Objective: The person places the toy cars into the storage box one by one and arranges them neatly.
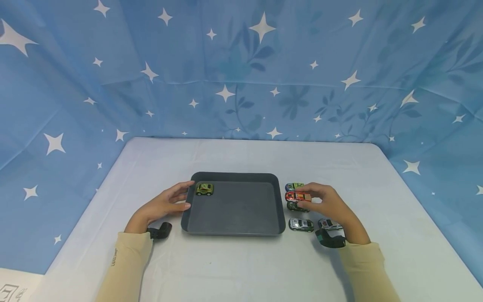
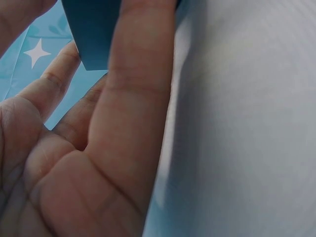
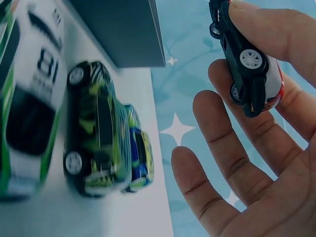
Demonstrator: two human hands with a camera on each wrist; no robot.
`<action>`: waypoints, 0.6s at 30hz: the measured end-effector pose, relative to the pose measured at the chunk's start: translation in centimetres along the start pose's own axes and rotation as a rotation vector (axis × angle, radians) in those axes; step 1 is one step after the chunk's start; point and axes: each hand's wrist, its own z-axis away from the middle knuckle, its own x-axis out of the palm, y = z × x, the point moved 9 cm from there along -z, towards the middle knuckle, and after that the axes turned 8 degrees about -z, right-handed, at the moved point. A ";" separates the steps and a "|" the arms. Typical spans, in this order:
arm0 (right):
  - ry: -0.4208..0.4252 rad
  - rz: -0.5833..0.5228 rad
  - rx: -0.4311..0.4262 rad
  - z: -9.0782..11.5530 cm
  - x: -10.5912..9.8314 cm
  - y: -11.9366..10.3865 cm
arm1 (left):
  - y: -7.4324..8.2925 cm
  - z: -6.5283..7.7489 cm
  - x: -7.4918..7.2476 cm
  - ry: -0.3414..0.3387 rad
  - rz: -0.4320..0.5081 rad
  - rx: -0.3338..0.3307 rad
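Note:
My right hand pinches a red toy car between thumb and fingers, raised above the table beside the tray. In the right wrist view the black underside and wheels of this car show. Under and behind it are a blue-green toy car and a dark green camouflage toy car. My left hand rests with extended fingers and thumb at the left rim of the grey tray. Inside the tray's upper left corner stands a green toy car.
In front of the right hand, a silver toy car and a white toy car stand on the white table. The wrist camera partly covers the white one. Behind the table hangs a blue star-patterned cloth.

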 end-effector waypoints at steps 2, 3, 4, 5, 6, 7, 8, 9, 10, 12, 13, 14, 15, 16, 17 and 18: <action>-0.007 -0.006 -0.003 -0.2 0.4 -0.1 | 0.0 0.0 0.0 -0.001 0.002 0.000; -0.011 -0.008 -0.005 -0.3 0.6 -0.1 | -0.1 0.0 0.0 -0.002 0.001 0.000; -0.014 -0.015 -0.010 -0.4 0.7 -0.2 | -0.1 0.0 0.0 -0.004 0.002 0.000; -0.018 -0.022 -0.017 -0.5 0.9 -0.2 | -0.1 0.0 0.0 -0.005 0.002 0.000; -0.020 -0.027 -0.023 -0.6 1.1 -0.3 | -0.1 0.0 0.0 -0.006 0.002 0.000; -0.024 -0.033 -0.028 -0.7 1.2 -0.4 | -0.1 -0.1 0.0 -0.006 0.000 -0.001; -0.026 -0.038 -0.032 -0.9 1.4 -0.4 | -0.2 -0.1 0.0 -0.005 -0.001 -0.002; -0.029 -0.040 -0.036 -0.9 1.5 -0.5 | -0.2 -0.1 0.0 -0.006 -0.001 -0.002; -0.031 -0.044 -0.037 -1.0 1.6 -0.6 | -0.2 -0.1 0.0 -0.005 -0.001 -0.004; -0.035 -0.050 -0.035 -1.2 1.9 -0.7 | -0.2 -0.1 0.0 -0.005 -0.002 -0.005; -0.037 -0.055 -0.033 -1.3 2.0 -0.8 | -0.3 -0.1 0.0 -0.005 -0.004 -0.007; -0.040 -0.061 -0.030 -1.4 2.2 -0.8 | -0.3 -0.1 0.0 -0.005 -0.004 -0.007; -0.042 -0.067 -0.031 -1.5 2.3 -0.9 | -0.3 -0.1 0.0 -0.005 -0.006 -0.008; -0.045 -0.074 -0.035 -1.6 2.4 -1.0 | -0.3 -0.1 0.0 -0.004 -0.008 -0.008; -0.046 -0.082 -0.038 -1.7 2.6 -1.1 | -0.3 -0.1 -0.1 -0.005 -0.009 -0.007; -0.049 -0.092 -0.037 -1.7 2.7 -1.1 | -0.3 -0.1 -0.1 -0.004 -0.009 -0.007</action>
